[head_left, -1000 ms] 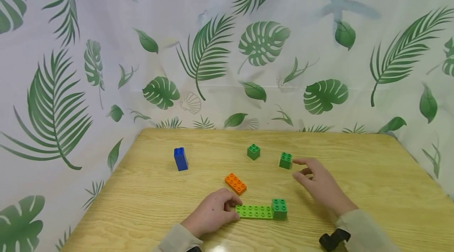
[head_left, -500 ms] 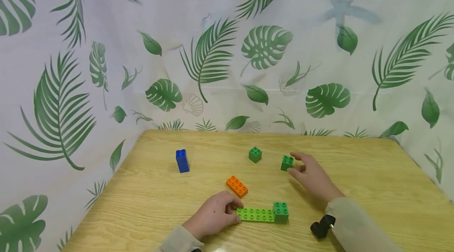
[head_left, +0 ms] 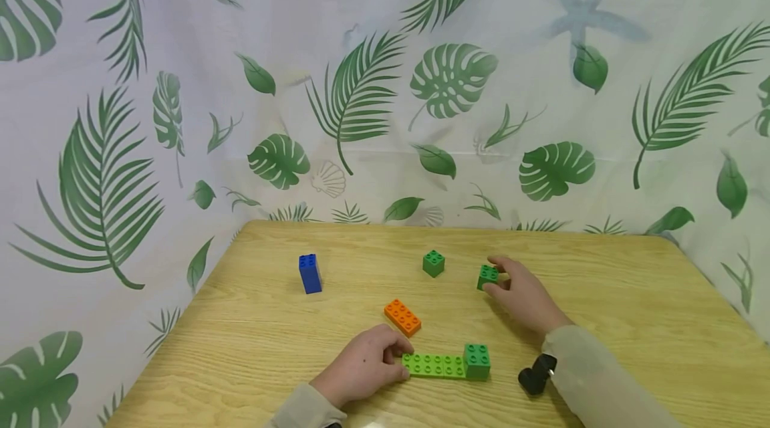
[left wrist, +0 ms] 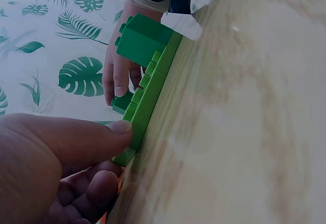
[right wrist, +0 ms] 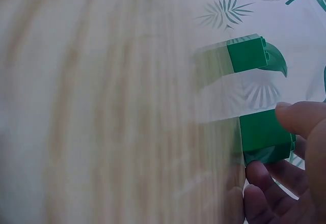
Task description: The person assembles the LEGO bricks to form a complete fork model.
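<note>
My left hand (head_left: 368, 362) pinches the left end of a light green studded strip (head_left: 433, 366) lying flat on the table. In the left wrist view the thumb (left wrist: 97, 137) lies on the strip's near end. A darker green block (head_left: 477, 362) sits at the strip's right end, studs up. Farther back, my right hand (head_left: 522, 295) holds a small green toy brick (head_left: 488, 277) between thumb and fingers. The right wrist view has that green brick (right wrist: 265, 132) low against the tabletop, thumb on one side and fingers on the other.
Another small green brick (head_left: 434, 263) stands left of the right hand. An orange brick (head_left: 402, 317) lies just beyond the left hand. At the far left of the wooden table (head_left: 240, 334) stands a tall blue block (head_left: 310, 273). A leaf-patterned cloth (head_left: 373, 100) hangs behind.
My right hand has moved slightly left and its thumb and fingers have come together on the small green brick. The left hand stays on the strip. The head view has shifted slightly.
</note>
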Demonstrator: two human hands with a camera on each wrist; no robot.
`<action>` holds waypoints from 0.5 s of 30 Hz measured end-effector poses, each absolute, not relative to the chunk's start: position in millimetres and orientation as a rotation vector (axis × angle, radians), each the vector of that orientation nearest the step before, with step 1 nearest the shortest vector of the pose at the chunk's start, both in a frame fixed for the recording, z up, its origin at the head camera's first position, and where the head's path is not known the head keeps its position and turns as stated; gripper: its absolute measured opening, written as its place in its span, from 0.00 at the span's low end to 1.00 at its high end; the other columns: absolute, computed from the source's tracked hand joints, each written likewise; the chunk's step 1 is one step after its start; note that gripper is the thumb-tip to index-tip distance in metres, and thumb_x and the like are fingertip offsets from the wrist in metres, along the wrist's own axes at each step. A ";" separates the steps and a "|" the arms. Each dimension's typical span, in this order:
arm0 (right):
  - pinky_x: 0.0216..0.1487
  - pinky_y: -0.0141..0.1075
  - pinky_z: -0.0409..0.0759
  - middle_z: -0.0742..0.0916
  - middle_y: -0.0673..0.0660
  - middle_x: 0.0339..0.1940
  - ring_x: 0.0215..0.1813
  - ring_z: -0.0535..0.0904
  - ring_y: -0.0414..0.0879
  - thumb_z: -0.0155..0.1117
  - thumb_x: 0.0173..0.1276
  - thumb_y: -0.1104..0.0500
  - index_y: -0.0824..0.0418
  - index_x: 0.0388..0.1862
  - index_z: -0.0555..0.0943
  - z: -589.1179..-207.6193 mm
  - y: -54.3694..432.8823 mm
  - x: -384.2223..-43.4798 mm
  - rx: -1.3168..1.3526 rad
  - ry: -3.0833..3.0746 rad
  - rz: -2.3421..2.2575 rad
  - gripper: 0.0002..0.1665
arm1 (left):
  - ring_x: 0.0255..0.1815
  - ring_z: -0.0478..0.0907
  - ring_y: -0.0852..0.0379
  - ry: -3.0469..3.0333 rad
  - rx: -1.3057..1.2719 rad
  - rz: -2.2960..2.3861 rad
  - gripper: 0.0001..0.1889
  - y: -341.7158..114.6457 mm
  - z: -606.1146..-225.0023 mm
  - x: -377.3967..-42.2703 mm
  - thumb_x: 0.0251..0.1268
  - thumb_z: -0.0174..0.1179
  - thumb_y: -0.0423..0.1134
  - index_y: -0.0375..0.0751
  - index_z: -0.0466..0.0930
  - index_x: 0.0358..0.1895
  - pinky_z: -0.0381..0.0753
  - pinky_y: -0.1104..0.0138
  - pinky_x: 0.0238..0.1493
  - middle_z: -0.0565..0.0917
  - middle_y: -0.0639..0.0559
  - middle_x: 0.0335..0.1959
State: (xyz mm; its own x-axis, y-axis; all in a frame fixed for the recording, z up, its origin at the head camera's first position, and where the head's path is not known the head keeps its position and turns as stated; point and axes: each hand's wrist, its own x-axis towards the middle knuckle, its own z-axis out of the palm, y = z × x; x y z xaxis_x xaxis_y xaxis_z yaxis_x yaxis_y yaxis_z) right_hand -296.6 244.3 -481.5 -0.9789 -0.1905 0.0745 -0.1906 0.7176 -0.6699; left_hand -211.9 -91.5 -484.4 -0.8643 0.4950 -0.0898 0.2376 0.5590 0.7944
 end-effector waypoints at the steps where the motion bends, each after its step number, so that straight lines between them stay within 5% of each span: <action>1: 0.57 0.57 0.77 0.72 0.67 0.70 0.62 0.77 0.63 0.61 0.77 0.48 0.61 0.78 0.62 -482.0 244.2 -297.0 0.323 -2.915 1.131 0.38 | 0.34 0.73 0.61 2.490 0.606 1.206 0.12 -91.7 -484.6 -212.1 0.62 0.72 0.41 0.57 0.85 0.48 0.73 0.67 0.35 0.78 0.61 0.35; 7: 0.54 0.55 0.77 0.80 0.62 0.61 0.57 0.79 0.57 0.63 0.75 0.50 0.56 0.69 0.74 -480.0 241.8 -292.7 0.321 -2.938 1.120 0.27 | 0.34 0.74 0.61 2.476 0.604 1.207 0.12 -92.1 -485.8 -214.0 0.63 0.72 0.42 0.57 0.85 0.48 0.74 0.66 0.35 0.78 0.62 0.36; 15: 0.53 0.53 0.79 0.84 0.56 0.57 0.55 0.80 0.52 0.65 0.74 0.49 0.55 0.66 0.76 -471.5 238.5 -280.2 0.355 -2.946 1.110 0.25 | 0.34 0.74 0.61 2.486 0.604 1.195 0.12 -91.8 -485.9 -215.1 0.63 0.72 0.42 0.58 0.85 0.47 0.74 0.66 0.35 0.78 0.63 0.35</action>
State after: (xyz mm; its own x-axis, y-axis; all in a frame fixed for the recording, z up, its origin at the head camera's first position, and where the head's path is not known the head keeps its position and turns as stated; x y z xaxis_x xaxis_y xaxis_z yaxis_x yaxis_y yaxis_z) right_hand -280.2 238.5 -471.5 -0.9745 -0.2176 0.0542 -0.1992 0.7296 -0.6543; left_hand -215.1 -91.8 -485.9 -0.8604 0.4999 -0.0989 0.2350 0.5614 0.7935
